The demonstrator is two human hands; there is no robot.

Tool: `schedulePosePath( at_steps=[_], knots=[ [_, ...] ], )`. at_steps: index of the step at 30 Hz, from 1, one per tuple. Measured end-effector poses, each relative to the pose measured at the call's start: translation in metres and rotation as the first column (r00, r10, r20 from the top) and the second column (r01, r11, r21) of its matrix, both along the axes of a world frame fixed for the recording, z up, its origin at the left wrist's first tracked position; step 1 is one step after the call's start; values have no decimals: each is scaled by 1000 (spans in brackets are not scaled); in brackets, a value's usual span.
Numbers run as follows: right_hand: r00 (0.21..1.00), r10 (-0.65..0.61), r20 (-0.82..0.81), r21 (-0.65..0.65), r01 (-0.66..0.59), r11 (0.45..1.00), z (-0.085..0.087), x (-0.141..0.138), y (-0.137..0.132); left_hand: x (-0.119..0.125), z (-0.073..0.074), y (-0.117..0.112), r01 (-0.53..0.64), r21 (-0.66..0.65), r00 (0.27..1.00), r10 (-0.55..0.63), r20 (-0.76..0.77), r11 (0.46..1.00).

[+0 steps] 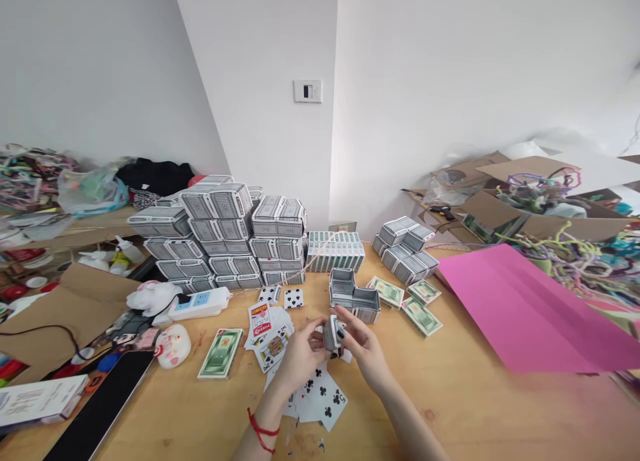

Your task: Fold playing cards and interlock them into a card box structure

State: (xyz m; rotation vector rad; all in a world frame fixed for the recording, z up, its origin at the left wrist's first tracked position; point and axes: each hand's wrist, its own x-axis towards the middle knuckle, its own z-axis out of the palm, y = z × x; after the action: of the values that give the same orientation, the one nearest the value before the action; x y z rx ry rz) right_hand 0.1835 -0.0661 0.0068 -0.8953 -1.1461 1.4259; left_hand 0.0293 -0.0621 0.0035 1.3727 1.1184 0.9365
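Between my two hands is a small folded playing-card piece (331, 333) with a grey patterned back. My left hand (304, 354) grips it from the left, fingers curled, while my right hand (364, 348) pinches its right side. Just beyond them stands a stepped block of folded cards (356, 302). Loose face-up playing cards (323, 394) lie fanned beneath my hands, the five of clubs among them. More loose cards (275, 348), with a king and a red card, spread to the left of my left hand.
Tall stacks of folded-card blocks (220, 231) stand at the back left, a smaller stack (406, 248) at the back right. Green card packs (220, 354) lie on the table. A power strip (200, 304), a pink sheet (530, 314) and a cardboard box (540, 214) flank the work area.
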Motion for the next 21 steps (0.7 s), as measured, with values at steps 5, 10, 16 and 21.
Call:
schedulePosePath(
  at_steps=[5,10,16,21],
  knots=[
    [991,-120,65,-136,128,982,-9,-9,0,1,-1,-1,-67,208,977,107,-183,976],
    [986,-136,97,-118,147,982,-9,-12,1,5,-6,-2,-97,299,960,169,-223,949],
    [973,-152,172,-37,160,986,-6,-14,0,4,-11,-2,-113,327,948,200,-247,938],
    [948,-187,259,-26,200,979,-10,-12,0,6,-13,-3,-107,330,946,198,-257,938]
  ],
)
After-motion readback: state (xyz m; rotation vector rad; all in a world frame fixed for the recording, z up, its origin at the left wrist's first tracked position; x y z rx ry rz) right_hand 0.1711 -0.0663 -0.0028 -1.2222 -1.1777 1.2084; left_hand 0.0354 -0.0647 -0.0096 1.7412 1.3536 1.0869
